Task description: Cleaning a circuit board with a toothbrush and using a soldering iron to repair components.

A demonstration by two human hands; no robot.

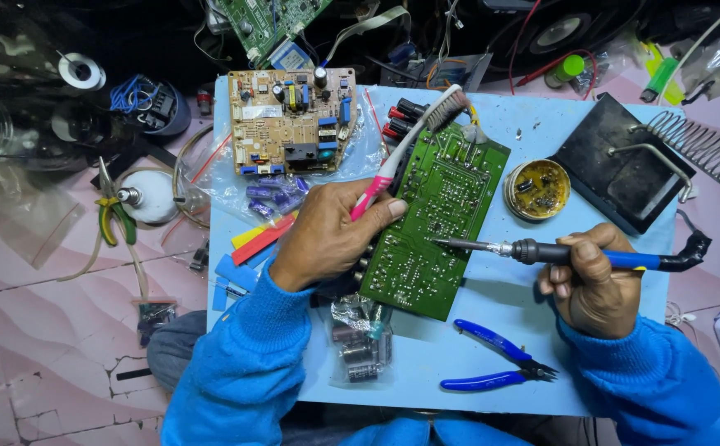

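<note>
far left: a solder reel [80,71] at the top edge, a blue wire bundle [138,95] just right of it, and below them green-and-yellow pliers [110,216] lying on the pink patterned floor [38,330] beside a small white bottle [150,196]. next, a light blue board serving as counter [426,363], with a tan circuit board [292,120] at its top left corner and a clear bag of purple capacitors [273,195] just below that. red, yellow and blue plastic strips [248,248] near the left edge of the counter. left hand [327,235], in a blue sleeve, grip clenched around a pink and white toothbrush [397,157], bristles pointing up and right over the top edge of a green circuit board [434,223]; same hand resting against the left edge of that board, thumb on its surface. green circuit board lying tilted in the middle of the counter, solder side up. below it, a clear bag of dark parts [361,343], partly under the board. blue-handled cutters [500,359] lying near the counter's lower edge. round tin of flux [537,190] just right of the board. right hand [595,281], grip clenched on a soldering iron [575,254] with a blue handle, tip touching the green board near its middle right. black iron stand with a wire coil [632,161] at top right.
</note>
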